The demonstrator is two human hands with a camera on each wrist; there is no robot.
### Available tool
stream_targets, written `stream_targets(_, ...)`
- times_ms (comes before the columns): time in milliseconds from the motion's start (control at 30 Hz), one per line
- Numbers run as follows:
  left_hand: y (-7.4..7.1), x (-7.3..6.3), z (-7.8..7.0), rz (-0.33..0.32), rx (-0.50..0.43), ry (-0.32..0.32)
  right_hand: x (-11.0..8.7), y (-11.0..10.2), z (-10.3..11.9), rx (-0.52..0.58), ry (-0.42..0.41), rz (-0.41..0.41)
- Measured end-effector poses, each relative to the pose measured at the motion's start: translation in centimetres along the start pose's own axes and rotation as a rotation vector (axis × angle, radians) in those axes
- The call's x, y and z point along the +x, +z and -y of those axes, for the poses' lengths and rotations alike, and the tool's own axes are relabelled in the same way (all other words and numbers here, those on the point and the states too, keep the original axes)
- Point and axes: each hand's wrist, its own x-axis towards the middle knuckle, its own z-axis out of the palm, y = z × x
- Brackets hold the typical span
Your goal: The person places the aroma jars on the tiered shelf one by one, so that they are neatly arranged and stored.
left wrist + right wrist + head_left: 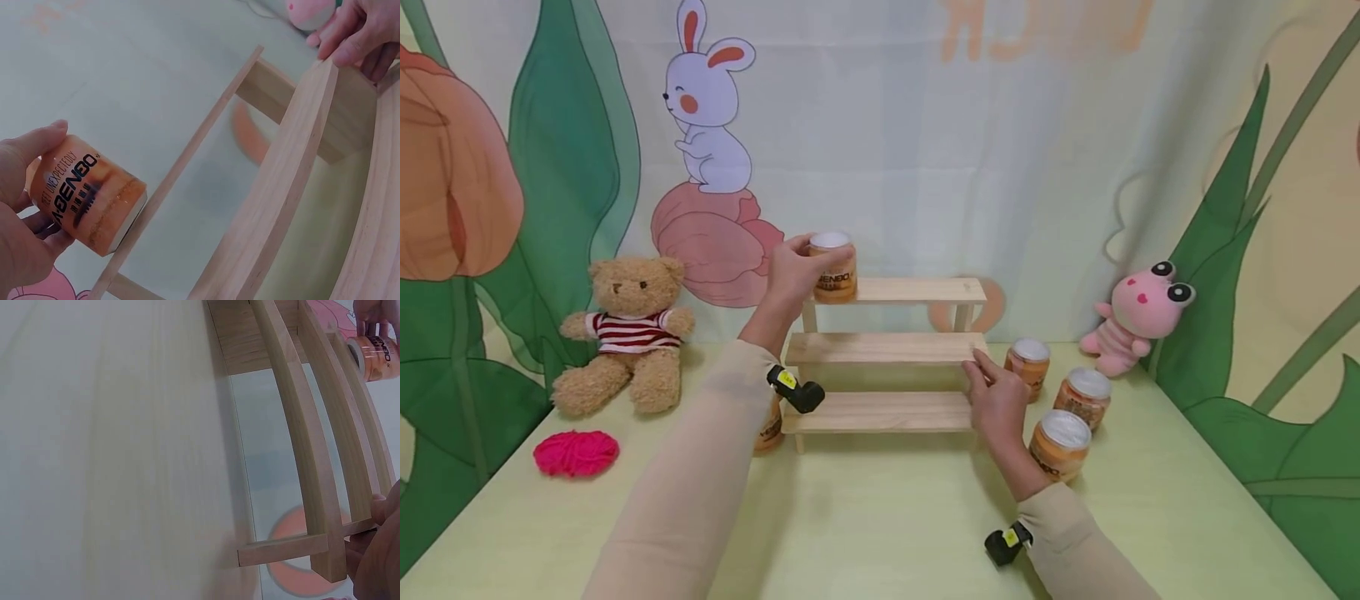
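My left hand (795,268) grips an orange printed can (835,279) with a pale lid, thumb and fingers around its sides. The can stands upright at the left end of the top board (917,290) of a three-step wooden rack (880,412). In the left wrist view the base of the can (94,200) is right at the board's edge. My right hand (1000,400) holds the right end of the middle board (887,347) between thumb and fingers. Its fingertips also show there in the left wrist view.
Several similar cans, one of them (1060,446) in front, stand right of the rack. Another can (769,429) is partly hidden behind my left forearm. A teddy bear (636,333) and pink yarn (577,454) lie left; a pink frog plush (1138,312) sits right.
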Motion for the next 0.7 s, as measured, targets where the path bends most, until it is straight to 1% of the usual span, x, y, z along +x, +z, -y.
stream_targets(167, 0.3, 0.4, 0.2, -0.011, 0.002, 0.012, 0.0, 0.2, 0.1, -0.011, 0.015, -0.005)
stream_targets(333, 0.8, 0.8, 0.5, -0.008, 0.002, 0.031, 0.0, 0.2, 0.1, -0.008, 0.024, 0.001)
stream_targets(567, 0.7, 1.4, 1.0, 0.045, 0.021, 0.097, 0.2, 0.1, 0.0, -0.010, 0.014, 0.016)
stream_targets(700, 0.7, 1.4, 1.2, 0.077, 0.014, 0.087, 0.1, -0.1, -0.1, -0.020, 0.016, 0.021)
